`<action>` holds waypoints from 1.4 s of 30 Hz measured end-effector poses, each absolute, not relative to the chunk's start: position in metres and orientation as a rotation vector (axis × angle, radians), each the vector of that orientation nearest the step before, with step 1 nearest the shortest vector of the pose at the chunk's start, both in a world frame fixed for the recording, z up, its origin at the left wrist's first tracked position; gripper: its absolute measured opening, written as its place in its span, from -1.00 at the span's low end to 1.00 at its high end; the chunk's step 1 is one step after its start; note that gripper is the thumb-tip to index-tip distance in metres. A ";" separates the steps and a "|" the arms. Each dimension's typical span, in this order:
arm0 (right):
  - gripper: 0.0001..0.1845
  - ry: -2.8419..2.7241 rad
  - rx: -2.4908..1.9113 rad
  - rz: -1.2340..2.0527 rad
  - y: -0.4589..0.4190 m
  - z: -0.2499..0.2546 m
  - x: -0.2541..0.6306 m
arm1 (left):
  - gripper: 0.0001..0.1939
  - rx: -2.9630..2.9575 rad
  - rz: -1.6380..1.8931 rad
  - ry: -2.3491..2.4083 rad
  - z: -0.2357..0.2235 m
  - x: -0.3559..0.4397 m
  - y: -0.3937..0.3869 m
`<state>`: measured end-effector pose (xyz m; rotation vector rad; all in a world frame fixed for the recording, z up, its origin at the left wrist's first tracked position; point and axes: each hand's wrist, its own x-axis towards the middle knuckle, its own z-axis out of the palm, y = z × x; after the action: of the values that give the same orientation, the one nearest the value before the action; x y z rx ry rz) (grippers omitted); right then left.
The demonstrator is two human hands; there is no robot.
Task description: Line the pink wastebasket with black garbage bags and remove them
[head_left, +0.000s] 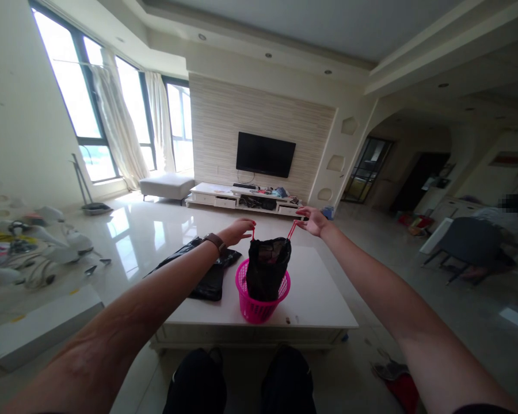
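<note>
A black rubbish bag (267, 267) stands in a small pink basket (259, 307) on a white low table (319, 299). My left hand (238, 231), with a brown watch on its wrist, pinches the bag's left red drawstring. At the right, my right hand (313, 221) grips the other red drawstring (291, 230). Both strings are pulled up and apart above the bag's mouth.
More black bags (209, 276) lie on the table left of the basket. Behind stand a TV (265, 154) and a low TV cabinet (242, 198). Cluttered items (30, 247) lie on the floor at left. A person sits by a chair (466, 244) at right. Slippers (397, 382) lie near my knees.
</note>
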<state>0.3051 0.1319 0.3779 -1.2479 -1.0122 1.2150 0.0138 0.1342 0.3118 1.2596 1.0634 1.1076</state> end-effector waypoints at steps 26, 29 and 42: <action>-0.88 -1.265 -1.517 1.132 0.166 0.354 0.312 | -0.44 1.232 1.259 1.092 0.310 0.023 0.168; -0.88 -1.238 -1.346 1.201 0.161 0.366 0.301 | -0.44 1.325 1.276 1.051 0.310 0.031 0.166; -0.47 -1.037 -1.236 1.358 0.168 0.383 0.290 | -0.45 1.389 1.222 1.018 0.322 0.033 0.161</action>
<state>0.2895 0.1678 0.3828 -1.2361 -1.0372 1.3578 0.0327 0.1612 0.3219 1.3891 1.0183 1.2219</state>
